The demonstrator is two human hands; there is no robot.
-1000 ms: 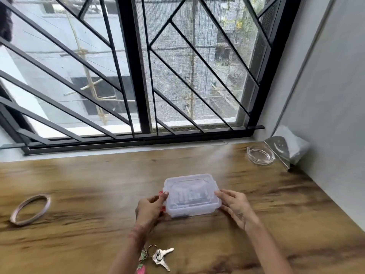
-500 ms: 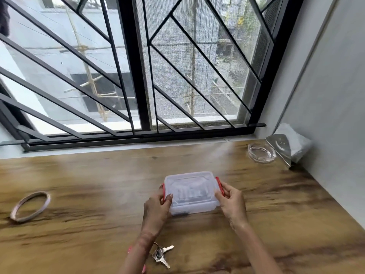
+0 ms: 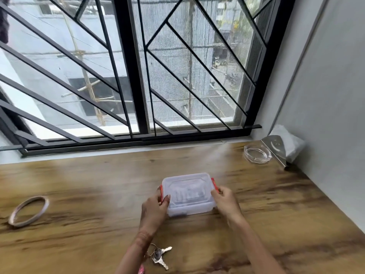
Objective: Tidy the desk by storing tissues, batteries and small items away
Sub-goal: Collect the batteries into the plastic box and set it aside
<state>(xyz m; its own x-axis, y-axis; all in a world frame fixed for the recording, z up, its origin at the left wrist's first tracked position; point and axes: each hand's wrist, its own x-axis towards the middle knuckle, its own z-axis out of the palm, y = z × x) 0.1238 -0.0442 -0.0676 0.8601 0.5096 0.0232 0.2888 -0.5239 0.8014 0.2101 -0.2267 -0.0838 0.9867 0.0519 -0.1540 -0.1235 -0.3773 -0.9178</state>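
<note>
A small translucent plastic box with its lid on and red side clips sits in the middle of the wooden desk. Pale items show dimly through the lid. My left hand grips the box's left end, thumb on the lid by the red clip. My right hand holds the right end, fingers curled at the other red clip. A bunch of keys lies on the desk just in front of the box, beside my left forearm. A tissue pack sits in a metal holder at the far right corner.
A coil of thin wire lies at the desk's left. A clear glass ashtray stands at the back right, next to the holder. A barred window runs along the desk's far edge, and a grey wall bounds the right side.
Both hands have shifted from the box's near corners to its two ends, and the red side clips now stand out at the ends. The box stays in place.
</note>
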